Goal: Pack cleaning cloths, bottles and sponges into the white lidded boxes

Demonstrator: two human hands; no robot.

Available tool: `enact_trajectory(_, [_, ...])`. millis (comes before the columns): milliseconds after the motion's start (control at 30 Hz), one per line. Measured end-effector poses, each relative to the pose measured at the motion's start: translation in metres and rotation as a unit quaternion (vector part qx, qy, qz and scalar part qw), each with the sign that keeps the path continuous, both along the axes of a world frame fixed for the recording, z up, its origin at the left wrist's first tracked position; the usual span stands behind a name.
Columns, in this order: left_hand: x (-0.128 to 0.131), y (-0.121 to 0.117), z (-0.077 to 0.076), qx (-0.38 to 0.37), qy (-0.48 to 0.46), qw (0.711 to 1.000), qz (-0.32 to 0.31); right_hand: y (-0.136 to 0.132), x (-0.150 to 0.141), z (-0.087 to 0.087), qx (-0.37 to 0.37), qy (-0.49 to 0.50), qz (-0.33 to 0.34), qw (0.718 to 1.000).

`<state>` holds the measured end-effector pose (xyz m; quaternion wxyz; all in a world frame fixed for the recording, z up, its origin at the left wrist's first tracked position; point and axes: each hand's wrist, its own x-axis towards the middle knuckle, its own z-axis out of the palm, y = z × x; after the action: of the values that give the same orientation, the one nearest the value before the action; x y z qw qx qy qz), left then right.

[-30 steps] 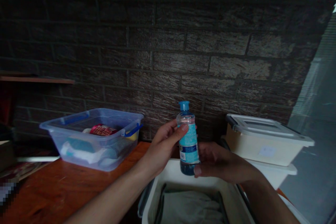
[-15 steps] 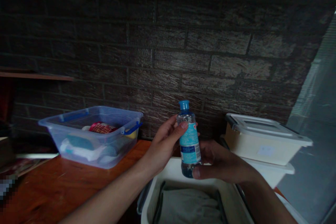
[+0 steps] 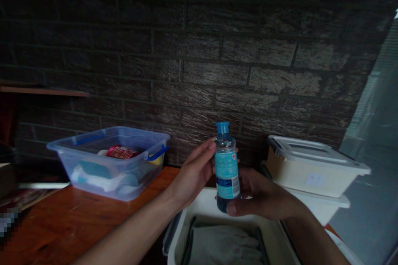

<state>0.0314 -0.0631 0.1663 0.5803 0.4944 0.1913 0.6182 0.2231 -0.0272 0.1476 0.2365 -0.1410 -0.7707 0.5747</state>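
Observation:
A clear plastic bottle (image 3: 226, 172) with a blue cap and a light-blue label stands nearly upright in the air between my hands. Its label, with a barcode, faces me. My left hand (image 3: 199, 169) holds the upper left side, thumb beside the bottle's shoulder and fingers behind. Around the lower right side my right hand (image 3: 256, 194) is closed, its thumb at the base. Below the bottle is an open white bin (image 3: 205, 201) with folded grey-green cloth (image 3: 225, 246) inside.
On the wooden table (image 3: 77, 223), left, stands a translucent blue tub (image 3: 137, 182) with a red package and pale items. Stacked lidded cream boxes (image 3: 311, 174) are at the right. A dark brick wall (image 3: 199, 70) rises behind; a shelf edge (image 3: 43, 90) juts out at left.
The bottle has turned slightly and shifted a little right and down, now more upright. My left thumb has slid from the bottle's front to its left side.

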Motion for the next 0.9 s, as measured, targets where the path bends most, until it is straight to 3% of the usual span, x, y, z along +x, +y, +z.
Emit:
enact_trajectory(500, [0.0018, -0.0005, 0.0033, 0.007, -0.015, 0.999, 0.034, 0.0035, 0.002, -0.0023, -0.009, -0.015, -0.001, 1.0])
enact_trajectory(900, [0.0005, -0.0029, 0.0053, 0.022, -0.033, 0.999, 0.009, 0.0048, 0.0027, -0.0074, -0.042, -0.001, 0.013, 0.999])
